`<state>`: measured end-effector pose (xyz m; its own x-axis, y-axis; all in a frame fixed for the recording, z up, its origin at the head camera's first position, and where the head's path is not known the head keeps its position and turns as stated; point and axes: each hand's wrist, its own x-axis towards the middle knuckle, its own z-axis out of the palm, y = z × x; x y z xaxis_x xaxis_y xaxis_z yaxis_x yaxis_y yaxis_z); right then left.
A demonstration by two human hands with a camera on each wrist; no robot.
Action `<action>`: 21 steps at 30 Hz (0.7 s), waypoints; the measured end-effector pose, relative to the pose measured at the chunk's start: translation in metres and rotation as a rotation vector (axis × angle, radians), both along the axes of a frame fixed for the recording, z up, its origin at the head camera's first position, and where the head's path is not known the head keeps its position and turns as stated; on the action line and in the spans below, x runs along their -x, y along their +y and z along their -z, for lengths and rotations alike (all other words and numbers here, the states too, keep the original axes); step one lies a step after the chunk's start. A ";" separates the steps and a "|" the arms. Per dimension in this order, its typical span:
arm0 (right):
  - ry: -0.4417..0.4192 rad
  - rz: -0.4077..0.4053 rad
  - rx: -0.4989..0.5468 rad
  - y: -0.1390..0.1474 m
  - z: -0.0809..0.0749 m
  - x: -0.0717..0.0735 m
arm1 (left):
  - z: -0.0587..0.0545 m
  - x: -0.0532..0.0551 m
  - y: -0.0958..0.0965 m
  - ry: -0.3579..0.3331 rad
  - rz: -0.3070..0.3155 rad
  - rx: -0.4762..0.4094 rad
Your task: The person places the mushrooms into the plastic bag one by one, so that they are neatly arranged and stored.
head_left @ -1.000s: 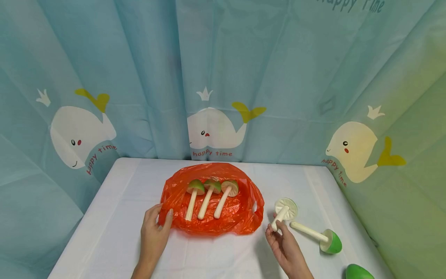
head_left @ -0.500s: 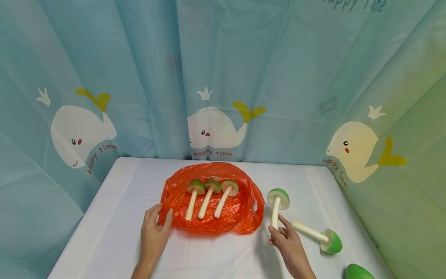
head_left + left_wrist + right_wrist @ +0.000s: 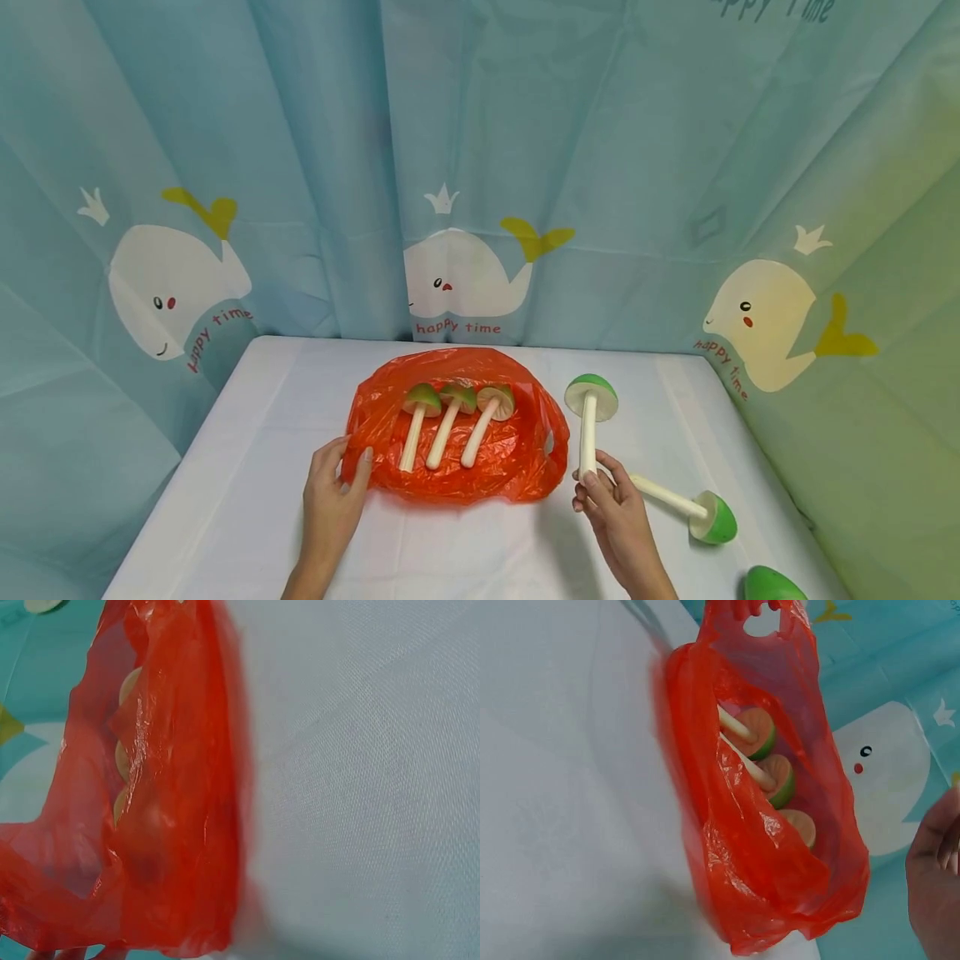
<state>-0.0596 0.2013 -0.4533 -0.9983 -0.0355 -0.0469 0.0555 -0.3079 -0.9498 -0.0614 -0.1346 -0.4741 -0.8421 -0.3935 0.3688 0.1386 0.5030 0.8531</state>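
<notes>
In the head view, a left hand (image 3: 333, 500) is seen at the left edge of a red plastic bag (image 3: 450, 363); the film is grasped there, with the thumb in front and the other fingers partly hidden by the plastic. Within the bag, three green-capped mushrooms are laid side by side: a left mushroom (image 3: 417, 421), a middle mushroom (image 3: 449, 421) and a right mushroom (image 3: 487, 418), their caps set toward the far side. Near the bag's right side, a raised mushroom (image 3: 588, 421) is pinched low on its stem between the thumb and fingers of the right hand (image 3: 618, 512), cap uppermost. Farther right, a loose mushroom (image 3: 682, 503) is laid on the white tablecloth (image 3: 660, 433), cap to the right; whether its stem is touched by the right hand cannot be told. A green cap (image 3: 771, 585) is cut off by the frame's lower edge.

For this step to be done well, the film is best held spread but not tugged, since the row inside could be disturbed. The low pinch seems sound, as the broad cap is left unobstructed. Should the rim be crossed, the cap is better lifted over than pushed through, because thin plastic could be snagged.
</notes>
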 end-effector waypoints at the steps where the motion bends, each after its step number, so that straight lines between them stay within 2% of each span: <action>1: 0.013 -0.029 0.012 -0.001 0.000 0.001 | 0.000 0.000 0.000 0.001 0.002 0.001; 5: 0.009 -0.120 0.002 -0.008 0.002 0.004 | 0.001 0.001 0.000 0.005 0.008 -0.011; 14: -0.119 -0.340 -0.090 -0.029 0.010 0.017 | 0.001 0.001 0.000 -0.011 0.017 -0.019; 21: -0.119 -0.522 -0.125 -0.053 0.018 0.029 | -0.001 0.001 0.000 -0.005 0.008 -0.033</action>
